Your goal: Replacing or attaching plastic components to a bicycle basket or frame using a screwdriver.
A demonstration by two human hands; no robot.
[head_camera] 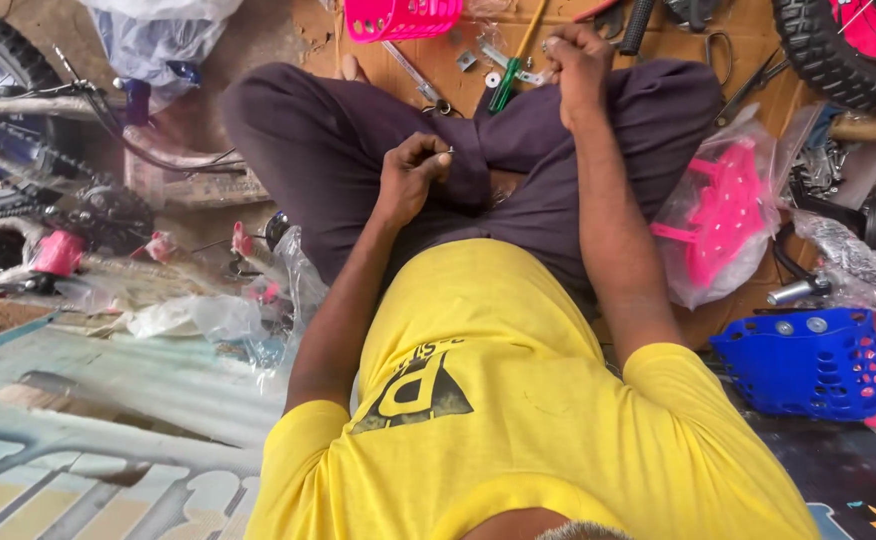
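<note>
**Floor workshop, small-parts handling**

Wooden floor (738,40) strewn with bicycle parts. Your left hand (410,178) pinches a small metal fastener (448,152) over your lap; right hand (576,62), fisted near the green-handled screwdriver (506,85), contents unclear. Keep the pinch firm, low.

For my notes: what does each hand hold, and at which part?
The left hand pinches a small metal part between its fingertips. The right hand is closed; its contents cannot be told.

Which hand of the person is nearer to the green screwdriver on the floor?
The right hand. It is raised close beside the green screwdriver, just to its side. The left hand is lower, over the lap, pinching a small metal part.
</note>
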